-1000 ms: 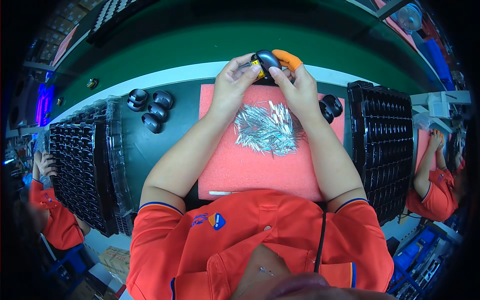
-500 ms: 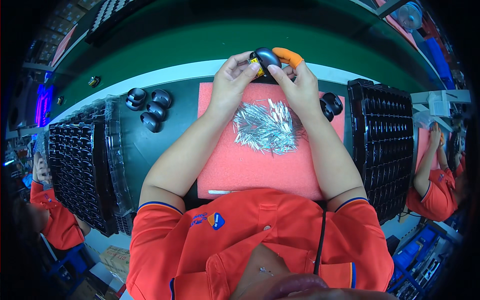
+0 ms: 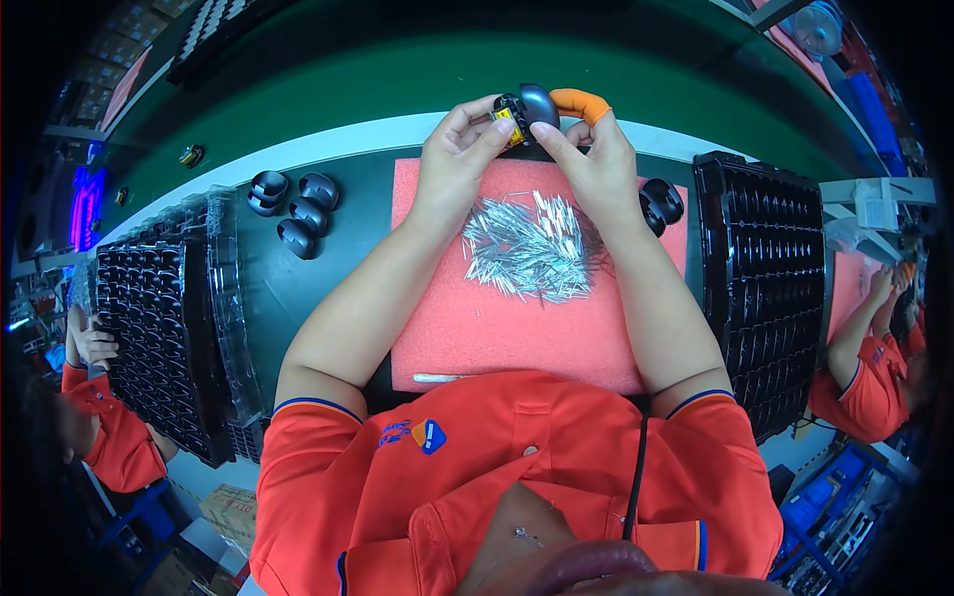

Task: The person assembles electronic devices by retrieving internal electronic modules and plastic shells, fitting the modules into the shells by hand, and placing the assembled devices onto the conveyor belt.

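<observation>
Above the far edge of the pink foam mat [image 3: 517, 343], both my hands are raised and closed on parts held side by side. My left hand [image 3: 459, 164] pinches a small black inner module with a yellow label [image 3: 506, 121] between thumb and fingers. In my right hand [image 3: 600, 169] is a glossy dark curved shell [image 3: 539, 103], gripped by the thumb and by fingers partly hidden behind it. An orange finger cot [image 3: 581, 102] covers my right index finger. Shell and module are very close; whether they touch I cannot tell. Below, a loose pile of thin silver pins [image 3: 532, 248] lies on the mat.
Several dark rounded shells [image 3: 308, 214] sit left of the mat, and more shells [image 3: 660, 203] at its right edge. Stacked black trays stand left [image 3: 149, 328] and right [image 3: 760, 298]. A white stick [image 3: 435, 377] lies near me. Co-workers sit on both sides.
The shell in my right hand has shifted up and slightly right, showing more of the black module in my left hand. My left hand has barely moved.
</observation>
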